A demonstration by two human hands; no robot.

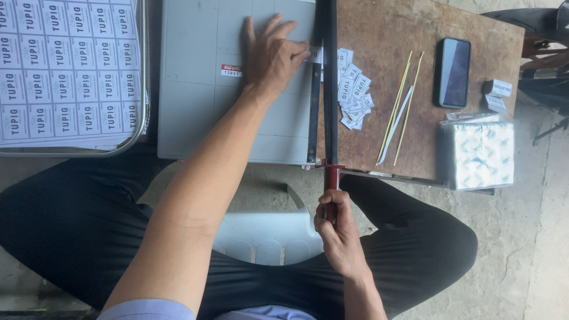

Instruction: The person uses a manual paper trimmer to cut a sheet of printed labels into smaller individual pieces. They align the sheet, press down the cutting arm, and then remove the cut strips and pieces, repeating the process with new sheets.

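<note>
I see a brown wooden table carrying a grey paper cutter, cut labels, thin sticks, a black phone and a wrapped tissue pack.

Sheet of white printed labels in tray at left; small pile of cut white labels beside cutter blade; dark phone screen and clear plastic-wrapped white packet at right on tabletop.
</note>
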